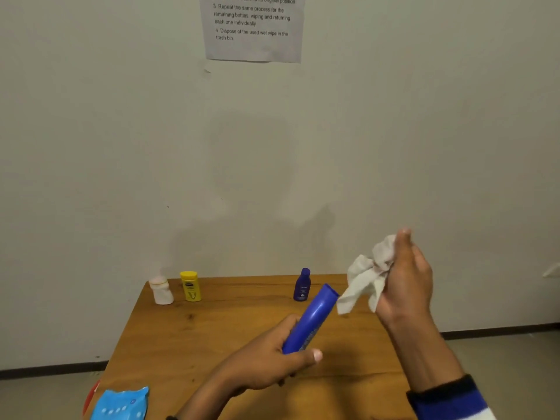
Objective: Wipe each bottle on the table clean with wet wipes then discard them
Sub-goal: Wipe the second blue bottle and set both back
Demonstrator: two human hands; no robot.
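Observation:
My left hand (272, 356) grips a long blue bottle (312, 318) by its lower end, tilted up to the right above the wooden table (194, 338). My right hand (406, 283) is raised beside the bottle's top and holds a crumpled white wet wipe (365, 277), whose hanging corner nearly touches the bottle's end. Three more bottles stand along the table's far edge: a white one (162, 291) at the left, a yellow one (191, 286) next to it, and a small dark blue one (302, 284) further right.
A light blue pack of wet wipes (121, 404) lies at the table's near left corner, with something red (91, 395) behind its left edge. The table stands against a pale wall with a printed instruction sheet (254, 25) taped high up.

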